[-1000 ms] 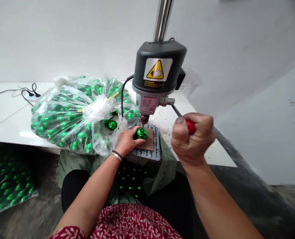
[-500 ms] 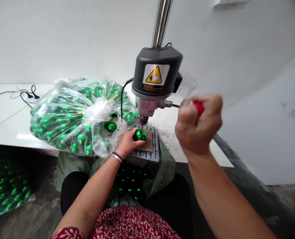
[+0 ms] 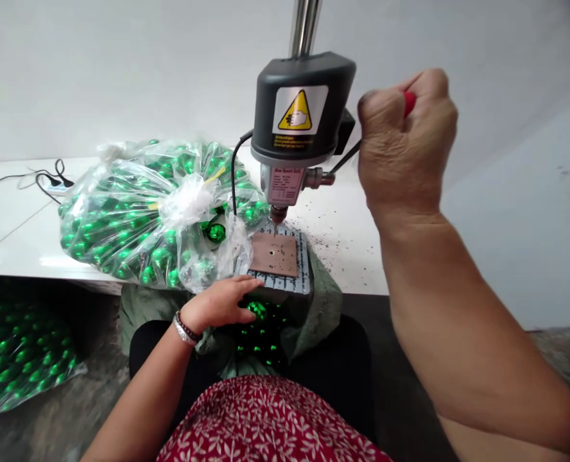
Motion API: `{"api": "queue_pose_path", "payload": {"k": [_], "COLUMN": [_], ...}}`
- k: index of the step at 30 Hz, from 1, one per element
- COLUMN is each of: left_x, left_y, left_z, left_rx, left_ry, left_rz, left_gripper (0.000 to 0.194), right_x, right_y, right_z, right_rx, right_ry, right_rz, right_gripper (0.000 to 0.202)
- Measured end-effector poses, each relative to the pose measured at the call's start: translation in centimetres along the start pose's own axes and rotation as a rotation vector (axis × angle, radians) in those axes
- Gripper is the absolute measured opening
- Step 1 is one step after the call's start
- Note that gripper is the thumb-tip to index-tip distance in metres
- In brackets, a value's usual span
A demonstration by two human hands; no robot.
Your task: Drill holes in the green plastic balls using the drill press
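Note:
My right hand (image 3: 407,141) is closed round the red-knobbed feed lever (image 3: 346,158) of a bench drill press (image 3: 304,112), high to the right of its head. Below the chuck, the drill bit (image 3: 275,230) stands over a brown board (image 3: 285,260) with a small hole in it; no ball sits there. My left hand (image 3: 222,301) is at the front edge of the machine's base, thumb and fingers apart. Just beyond its thumb is a shiny green ball (image 3: 257,310), above several more green balls in the open sack (image 3: 321,321) between my knees.
A large clear bag of green balls (image 3: 116,224) lies left of the drill press, with a loose green ball (image 3: 216,232) at its opening. Dark shavings are scattered on the white table (image 3: 337,240). Another bag of green balls (image 3: 20,353) is at lower left. A power cord (image 3: 235,179) runs behind.
My left hand has taken the green ball off the board and let it go over the sack. My right hand has swung the lever upward, and the bit is clear of the board.

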State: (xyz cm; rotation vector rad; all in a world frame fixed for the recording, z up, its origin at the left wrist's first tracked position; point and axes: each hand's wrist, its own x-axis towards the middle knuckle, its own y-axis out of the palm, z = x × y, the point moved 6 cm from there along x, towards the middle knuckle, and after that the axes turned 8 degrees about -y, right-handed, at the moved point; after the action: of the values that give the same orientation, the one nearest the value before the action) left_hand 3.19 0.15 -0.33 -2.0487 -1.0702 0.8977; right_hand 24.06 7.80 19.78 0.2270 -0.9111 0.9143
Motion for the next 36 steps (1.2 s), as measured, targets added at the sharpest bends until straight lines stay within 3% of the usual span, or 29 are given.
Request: {"api": "queue_pose_path", "payload": {"k": [2, 5, 8, 9, 12, 17, 20, 25, 27, 29, 33, 36], "left_x": [0.1, 0.9, 2.4, 3.1, 5.9, 8.8, 8.9, 7.8, 6.5, 5.1, 3.0, 2.4], "left_y": [-0.7, -3.4, -7.1, -8.0, -9.5, -9.0, -8.8, -9.4, -9.7, -9.4, -6.8, -5.0], "left_z": [0.3, 1.4, 3.9, 4.8, 7.0, 8.5, 9.2, 9.4, 9.2, 8.8, 7.0, 4.9], "left_rx": [-0.024, -0.045, 0.058, 0.111, 0.246, 0.332, 0.324, 0.176, -0.015, -0.344, -1.085, -1.35], "left_ry": [-0.018, -0.094, -0.3, -0.388, -0.585, -0.592, -0.548, -0.435, -0.407, -0.334, -0.189, -0.115], "left_rz": [-0.068, -0.324, -0.626, -0.663, -0.568, -0.3, -0.341, -0.554, -0.654, -0.681, -0.429, -0.248], "left_gripper": [0.059, 0.042, 0.038, 0.041, 0.047, 0.055, 0.054, 0.049, 0.051, 0.053, 0.058, 0.065], "right_x": [0.0, -0.1, -0.1, -0.2, -0.2, -0.1, -0.1, -0.1, -0.1, -0.1, -0.1, -0.2], "right_y": [0.1, 0.0, -0.1, -0.2, -0.2, 0.0, 0.1, 0.0, 0.0, 0.0, 0.0, 0.1], "right_z": [-0.1, -0.3, -0.3, -0.3, -0.1, -0.1, -0.2, -0.3, -0.5, -0.6, -0.5, -0.6], "right_rx": [0.018, 0.025, -0.014, -0.024, -0.022, 0.026, 0.045, 0.022, 0.02, 0.02, 0.041, 0.042], "right_ry": [-0.007, -0.014, 0.001, 0.006, 0.0, -0.031, -0.032, -0.037, -0.032, -0.055, -0.098, -0.048], "right_rz": [0.007, 0.008, 0.008, 0.01, 0.015, 0.0, -0.011, -0.022, -0.018, -0.015, -0.025, -0.021], "right_gripper": [0.027, 0.025, 0.021, 0.02, 0.022, 0.025, 0.024, 0.023, 0.022, 0.023, 0.033, 0.033]}}
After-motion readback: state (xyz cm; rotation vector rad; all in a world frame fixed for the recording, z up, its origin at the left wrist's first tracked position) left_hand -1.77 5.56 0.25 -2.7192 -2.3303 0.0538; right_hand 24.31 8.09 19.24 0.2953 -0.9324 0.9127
